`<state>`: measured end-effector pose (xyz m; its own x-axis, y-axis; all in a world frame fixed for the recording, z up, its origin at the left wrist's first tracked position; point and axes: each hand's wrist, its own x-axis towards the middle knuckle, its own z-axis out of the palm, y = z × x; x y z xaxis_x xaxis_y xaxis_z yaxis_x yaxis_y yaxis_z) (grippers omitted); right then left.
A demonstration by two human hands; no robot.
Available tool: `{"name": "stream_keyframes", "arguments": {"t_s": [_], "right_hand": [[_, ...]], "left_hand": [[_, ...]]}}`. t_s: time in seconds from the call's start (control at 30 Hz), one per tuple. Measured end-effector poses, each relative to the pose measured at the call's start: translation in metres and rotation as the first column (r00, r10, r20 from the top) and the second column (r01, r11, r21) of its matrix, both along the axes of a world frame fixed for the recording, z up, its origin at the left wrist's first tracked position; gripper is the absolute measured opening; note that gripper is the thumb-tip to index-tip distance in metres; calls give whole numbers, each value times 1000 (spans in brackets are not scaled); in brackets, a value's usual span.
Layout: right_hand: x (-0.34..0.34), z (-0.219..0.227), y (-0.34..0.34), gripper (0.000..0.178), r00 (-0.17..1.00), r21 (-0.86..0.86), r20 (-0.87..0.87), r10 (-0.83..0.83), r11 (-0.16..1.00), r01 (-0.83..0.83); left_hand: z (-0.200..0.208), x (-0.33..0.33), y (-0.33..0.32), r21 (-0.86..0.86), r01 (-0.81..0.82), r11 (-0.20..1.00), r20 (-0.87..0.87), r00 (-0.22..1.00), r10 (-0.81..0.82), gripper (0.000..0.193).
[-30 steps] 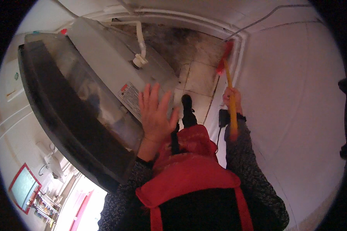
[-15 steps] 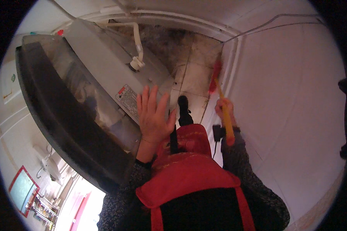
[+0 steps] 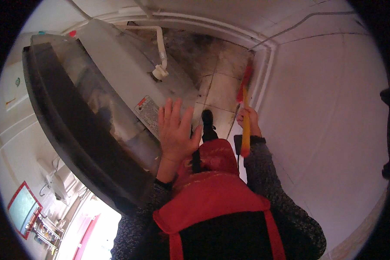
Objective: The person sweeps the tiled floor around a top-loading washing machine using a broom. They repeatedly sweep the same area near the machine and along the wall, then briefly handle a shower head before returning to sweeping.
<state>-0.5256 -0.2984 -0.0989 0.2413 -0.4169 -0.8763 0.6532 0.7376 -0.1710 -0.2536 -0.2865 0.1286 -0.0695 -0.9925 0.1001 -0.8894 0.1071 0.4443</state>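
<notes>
**A right hand [image 3: 249, 119] grips a long tool [image 3: 246, 136]**

The tool is right of the middle of the frame. It has a yellow stick and a red end [image 3: 247, 78] that points up to the top of the frame. The red end is by the floor tiles [image 3: 223, 89], near the foot of the white wall [image 3: 325, 112]. It is a bit blurry. The right hand's fingers are curled around the yellow stick.

The left hand [image 3: 174, 134] is in the middle of the frame. Its fingers are straight and a little apart, with nothing seen in them. It is over the low edge of a big grey box [image 3: 121, 65], just beside a label [image 3: 147, 112]. I cannot tell if it touches the box. A white pipe [image 3: 161, 47] bends down to the box. A red apron [image 3: 210, 195] fills the lower middle, and a black shoe [image 3: 208, 118] is above it.
</notes>
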Motion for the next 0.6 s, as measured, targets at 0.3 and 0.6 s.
{"name": "stream_keyframes", "arguments": {"t_s": [0.3,0.6], "right_hand": [[50,13,-28,12,991,-74,99,84,994,-77],[31,48,28,13,988,57,83,-134,990,130]], "left_hand": [[5,-2,-1,34,25,999,-5,1000,-25,45],[0,-1,-2,5,3,1000,4,1000,-3,46]]}}
